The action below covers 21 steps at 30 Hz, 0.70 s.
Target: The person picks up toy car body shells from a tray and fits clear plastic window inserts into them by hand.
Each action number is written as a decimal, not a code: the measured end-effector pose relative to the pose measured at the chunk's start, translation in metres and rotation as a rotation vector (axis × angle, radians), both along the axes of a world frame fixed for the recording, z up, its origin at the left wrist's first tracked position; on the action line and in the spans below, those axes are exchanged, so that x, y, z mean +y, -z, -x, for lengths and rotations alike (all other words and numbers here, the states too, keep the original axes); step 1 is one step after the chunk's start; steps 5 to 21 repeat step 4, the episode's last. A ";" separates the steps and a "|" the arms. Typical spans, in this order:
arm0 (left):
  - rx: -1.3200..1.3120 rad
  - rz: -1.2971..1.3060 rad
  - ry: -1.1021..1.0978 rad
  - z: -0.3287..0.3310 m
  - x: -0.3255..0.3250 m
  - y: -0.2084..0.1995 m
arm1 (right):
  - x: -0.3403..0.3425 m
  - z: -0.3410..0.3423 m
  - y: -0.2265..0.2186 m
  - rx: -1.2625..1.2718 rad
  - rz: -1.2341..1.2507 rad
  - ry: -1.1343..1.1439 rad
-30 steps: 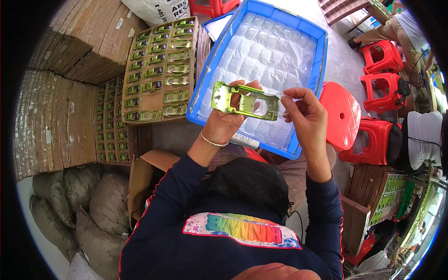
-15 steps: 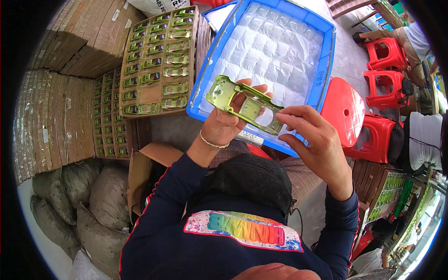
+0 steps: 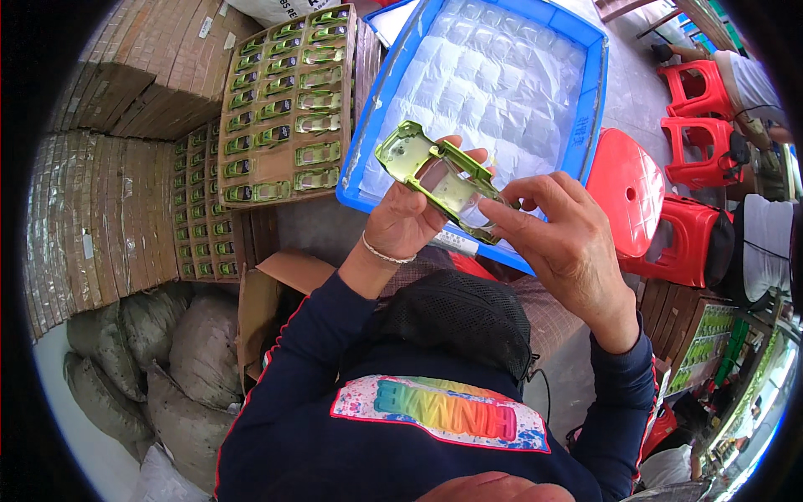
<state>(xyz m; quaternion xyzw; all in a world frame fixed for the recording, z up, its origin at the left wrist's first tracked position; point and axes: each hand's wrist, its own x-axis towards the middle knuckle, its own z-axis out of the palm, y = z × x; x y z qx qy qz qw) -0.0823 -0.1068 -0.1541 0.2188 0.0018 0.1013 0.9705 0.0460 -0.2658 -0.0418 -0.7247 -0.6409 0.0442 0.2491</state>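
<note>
A green toy car body shell (image 3: 449,186), its hollow underside turned up, is in my hands above the near edge of the blue crate (image 3: 361,163). My left hand (image 3: 395,227) is closed around its near and left side, fingertips showing beyond the far edge. My right hand (image 3: 570,238) is bent over the right end, its fingertips pressed to the inside and rim there. Something clear shows inside the shell by these fingertips; whether it is a separate window piece I cannot make out. White padded sheeting (image 3: 489,92) with rows of bumps lies in the crate.
Left of the crate stands a tray of green toy cars (image 3: 284,109), with another tray (image 3: 201,201) below it. Stacked cardboard (image 3: 92,209), grey sacks (image 3: 196,360) and an open carton (image 3: 255,314) are further left. Red stools (image 3: 627,192) and other people are at the right.
The shell has tilted, its left end rising a little. My right hand has shifted left, its fingers reaching further into the right end. My left hand keeps its hold.
</note>
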 end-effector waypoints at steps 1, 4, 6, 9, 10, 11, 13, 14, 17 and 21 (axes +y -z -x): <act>0.000 -0.018 -0.004 -0.001 -0.001 -0.001 | -0.001 0.000 0.000 0.002 -0.001 0.003; 0.005 -0.005 -0.004 -0.002 -0.003 -0.001 | -0.001 0.004 0.000 -0.047 0.021 0.022; 0.005 -0.005 -0.004 -0.002 -0.003 -0.001 | -0.001 0.004 0.000 -0.047 0.021 0.022; 0.005 -0.005 -0.004 -0.002 -0.003 -0.001 | -0.001 0.004 0.000 -0.047 0.021 0.022; 0.005 -0.005 -0.004 -0.002 -0.003 -0.001 | -0.001 0.004 0.000 -0.047 0.021 0.022; 0.005 -0.005 -0.004 -0.002 -0.003 -0.001 | -0.001 0.004 0.000 -0.047 0.021 0.022; 0.005 -0.005 -0.004 -0.002 -0.003 -0.001 | -0.001 0.004 0.000 -0.047 0.021 0.022; 0.005 -0.005 -0.004 -0.002 -0.003 -0.001 | -0.001 0.004 0.000 -0.047 0.021 0.022; 0.005 -0.005 -0.004 -0.002 -0.003 -0.001 | -0.001 0.004 0.000 -0.047 0.021 0.022; 0.005 -0.005 -0.004 -0.002 -0.003 -0.001 | -0.001 0.004 0.000 -0.047 0.021 0.022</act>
